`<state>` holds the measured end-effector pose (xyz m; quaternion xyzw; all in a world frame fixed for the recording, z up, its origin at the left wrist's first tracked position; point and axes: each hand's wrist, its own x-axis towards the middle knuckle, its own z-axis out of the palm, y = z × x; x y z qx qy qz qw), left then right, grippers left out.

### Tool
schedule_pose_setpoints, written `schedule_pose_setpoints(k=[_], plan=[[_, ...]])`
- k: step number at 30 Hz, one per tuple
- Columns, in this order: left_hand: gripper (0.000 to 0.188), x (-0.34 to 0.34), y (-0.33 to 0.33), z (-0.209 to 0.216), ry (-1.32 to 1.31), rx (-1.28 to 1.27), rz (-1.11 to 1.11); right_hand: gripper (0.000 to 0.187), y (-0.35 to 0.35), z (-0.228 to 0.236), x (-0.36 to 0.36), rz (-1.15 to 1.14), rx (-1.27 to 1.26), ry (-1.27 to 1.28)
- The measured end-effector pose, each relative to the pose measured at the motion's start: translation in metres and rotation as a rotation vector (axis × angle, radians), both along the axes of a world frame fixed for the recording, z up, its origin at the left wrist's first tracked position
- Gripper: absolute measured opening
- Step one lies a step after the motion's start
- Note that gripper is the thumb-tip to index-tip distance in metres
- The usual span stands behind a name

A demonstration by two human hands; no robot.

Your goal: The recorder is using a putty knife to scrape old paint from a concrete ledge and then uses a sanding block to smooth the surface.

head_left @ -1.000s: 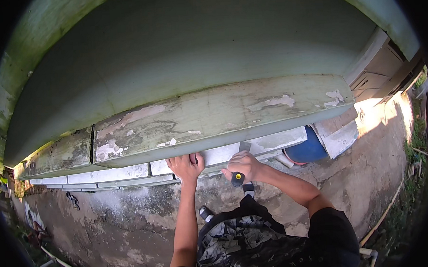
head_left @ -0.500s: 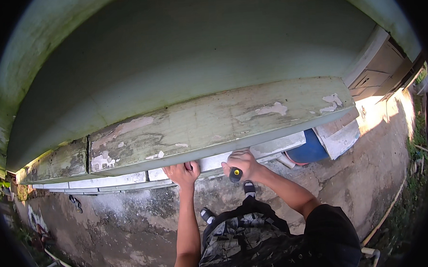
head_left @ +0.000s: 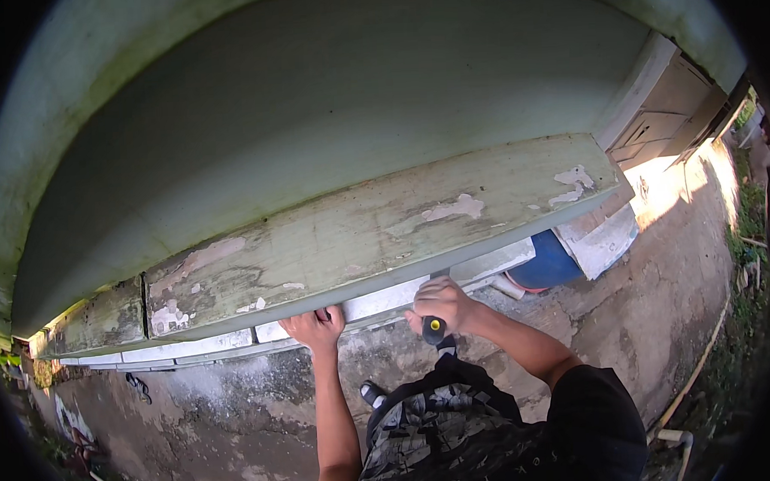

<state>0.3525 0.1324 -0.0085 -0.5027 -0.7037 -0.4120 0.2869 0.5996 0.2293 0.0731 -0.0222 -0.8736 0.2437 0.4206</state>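
Observation:
A pale green ledge with flaking paint runs across in front of me. My left hand is at its lower edge, fingers curled and partly hidden. Something dark shows between the thumb and fingers, too small to make out. Farther right, my right hand is closed round a tool with a dark handle, its yellow-centred butt end facing up toward me. The tool's working end is mostly hidden by the hand and ledge. Below the ledge, beside both hands, lies a white slab.
A green wall rises behind the ledge. To the right are a blue round object and a whitish board. Sandals lie on the stained concrete ground at left. A pipe runs along the right side.
The view has shifted slightly, so the ledge sits further left. My left hand has moved a little left, away from the right hand, which still grips the dark-handled tool.

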Motion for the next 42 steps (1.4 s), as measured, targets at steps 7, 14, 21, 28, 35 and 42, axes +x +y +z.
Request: schedule_pose_setpoints(k=[7,14,21,28,35,42], plan=[[0.015,0.004,0.001,0.006,-0.036,-0.004,-0.012,0.033,-0.004,-0.002,0.012,-0.013,0.036,0.049],[0.01,0.001,-0.001,0.004,-0.017,-0.014,-0.036,0.034,-0.013,0.013,0.008,0.044,0.081,0.105],[0.008,0.005,0.0,0.011,-0.015,0.012,-0.027,0.032,-0.013,0.013,0.008,0.039,0.077,0.089],[0.011,0.005,0.001,0.01,0.003,-0.001,-0.007,0.033,-0.001,0.001,0.017,-0.051,0.03,0.072],[0.026,-0.002,-0.008,-0.004,0.022,-0.072,-0.052,0.032,0.013,-0.003,0.024,-0.13,0.058,0.034],[0.027,0.001,-0.001,-0.004,0.011,-0.091,-0.009,0.033,0.03,-0.025,0.038,-0.244,0.1,0.001]])
